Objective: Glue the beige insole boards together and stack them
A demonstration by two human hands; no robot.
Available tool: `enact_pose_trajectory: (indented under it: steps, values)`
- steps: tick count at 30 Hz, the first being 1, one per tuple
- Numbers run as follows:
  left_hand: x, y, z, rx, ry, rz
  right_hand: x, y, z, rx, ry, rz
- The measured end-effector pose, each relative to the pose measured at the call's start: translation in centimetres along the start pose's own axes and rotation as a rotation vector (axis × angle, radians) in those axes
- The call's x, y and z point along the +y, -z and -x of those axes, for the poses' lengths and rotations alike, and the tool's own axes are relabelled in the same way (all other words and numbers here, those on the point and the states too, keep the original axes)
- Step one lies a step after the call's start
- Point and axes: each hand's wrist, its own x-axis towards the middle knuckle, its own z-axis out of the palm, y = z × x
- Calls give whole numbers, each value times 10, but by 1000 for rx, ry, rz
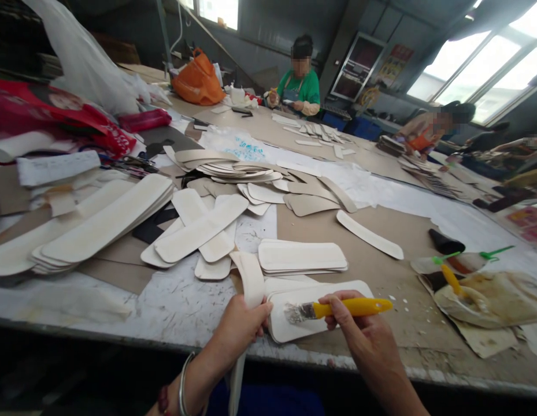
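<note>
My left hand (239,325) is closed around a long, curved cream strip (251,277), whose upper end bends over above the fist and whose lower end hangs below the table edge. Between the fingers of my right hand (367,335) is a paintbrush (357,307) with a yellow handle. Its pale, matted bristles lie over the top piece of a stack of white rounded strips (279,334), just right of my left hand. Behind that stack sits another neat pile of white strips (302,257).
Crossed white strips (203,231) and a long pile (107,222) spread to the left. A stained glue container (489,294) holds another yellow-handled tool at right, near a dark cone (445,241). Co-workers sit beyond, one in a green shirt (310,88). An orange bag (199,81) stands behind.
</note>
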Motion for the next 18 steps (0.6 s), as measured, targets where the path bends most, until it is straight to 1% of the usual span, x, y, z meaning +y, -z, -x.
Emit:
enact_pose_trajectory:
  steps: [3, 7, 11, 15, 18]
  values:
    - [-1, 0, -1, 2, 0, 4, 14, 18, -4, 89, -23, 111]
    - [-4, -1, -5, 4, 9, 9, 33, 52, -12, 167, -74, 308]
    - [-10, -2, -7, 29, -1, 21, 43, 78, -18, 285, -69, 517]
    - [-13, -4, -6, 75, -30, 36, 46, 92, -20, 328, 0, 622]
    - [-13, -4, -5, 92, -20, 42, 48, 97, -22, 329, 110, 687]
